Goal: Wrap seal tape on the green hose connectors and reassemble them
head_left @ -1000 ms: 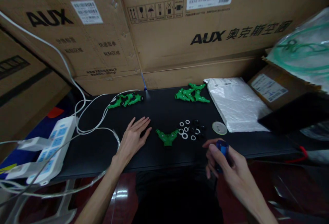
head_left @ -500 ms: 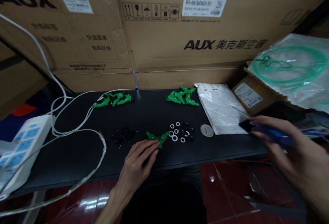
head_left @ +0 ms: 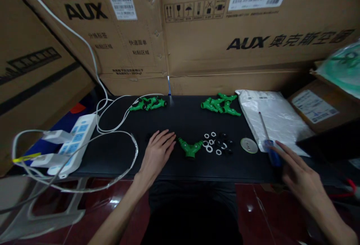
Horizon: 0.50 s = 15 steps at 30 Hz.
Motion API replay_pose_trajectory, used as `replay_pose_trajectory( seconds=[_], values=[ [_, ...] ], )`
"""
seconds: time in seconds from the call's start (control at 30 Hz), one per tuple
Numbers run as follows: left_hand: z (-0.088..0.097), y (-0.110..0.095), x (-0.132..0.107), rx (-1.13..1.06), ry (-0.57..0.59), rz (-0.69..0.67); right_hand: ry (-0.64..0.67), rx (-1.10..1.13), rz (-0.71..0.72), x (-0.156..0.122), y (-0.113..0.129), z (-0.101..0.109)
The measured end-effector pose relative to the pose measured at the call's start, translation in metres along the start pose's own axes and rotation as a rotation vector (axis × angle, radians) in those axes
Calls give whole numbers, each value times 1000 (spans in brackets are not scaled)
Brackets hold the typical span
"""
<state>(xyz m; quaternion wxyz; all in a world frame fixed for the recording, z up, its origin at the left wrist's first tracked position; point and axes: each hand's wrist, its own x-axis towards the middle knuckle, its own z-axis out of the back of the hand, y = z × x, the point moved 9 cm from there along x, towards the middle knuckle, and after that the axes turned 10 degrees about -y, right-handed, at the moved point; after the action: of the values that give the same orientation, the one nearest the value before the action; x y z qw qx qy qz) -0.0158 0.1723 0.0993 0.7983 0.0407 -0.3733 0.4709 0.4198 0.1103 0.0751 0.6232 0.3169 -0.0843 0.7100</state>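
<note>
My left hand (head_left: pixel 158 151) lies flat on the black table (head_left: pixel 118 155) with fingers stretched out. Its fingertips are just left of a green Y-shaped connector (head_left: pixel 190 148), not touching it. My right hand (head_left: pixel 298 173) is at the table's right front with fingers extended. Its fingertips rest at the blue handle of a screwdriver (head_left: pixel 272 155) lying on the table. The screwdriver's thin shaft reaches back over a white plastic bag (head_left: pixel 270 119). Small white and black rings (head_left: pixel 215 143) sit right of the connector, beside a round metal disc (head_left: pixel 249 145).
Two clusters of green connectors lie at the back, one at the left (head_left: pixel 148 104) and one at the right (head_left: pixel 221 104). A white power strip (head_left: pixel 73 143) with looping cables (head_left: pixel 123 162) occupies the left. Cardboard boxes (head_left: pixel 197 42) wall the back. A smaller box (head_left: pixel 317 106) stands right.
My right hand carried the blue-handled screwdriver out to the right and laid it down by the white bag. My left hand moved off toward the table edge and came back flat beside the connector.
</note>
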Motion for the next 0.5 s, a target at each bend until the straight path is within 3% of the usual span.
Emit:
replay_pose_trajectory(
  seconds=[0.1,0.17,0.27,0.33,0.4,0.5],
  values=[
    [-6,14,6,14,24,-19,-133,36,-76,9,46,13],
    [-8,20,6,15,20,-17,-158,262,-157,18,91,9],
    [-8,25,5,21,5,-8,49,498,-70,33,178,-25],
    [-5,26,7,24,-11,-5,163,560,-24,38,219,-50],
    [2,21,7,30,-40,-4,249,583,-11,40,242,-73],
    [20,3,0,-16,-118,51,329,605,-29,40,255,-96]
  ],
)
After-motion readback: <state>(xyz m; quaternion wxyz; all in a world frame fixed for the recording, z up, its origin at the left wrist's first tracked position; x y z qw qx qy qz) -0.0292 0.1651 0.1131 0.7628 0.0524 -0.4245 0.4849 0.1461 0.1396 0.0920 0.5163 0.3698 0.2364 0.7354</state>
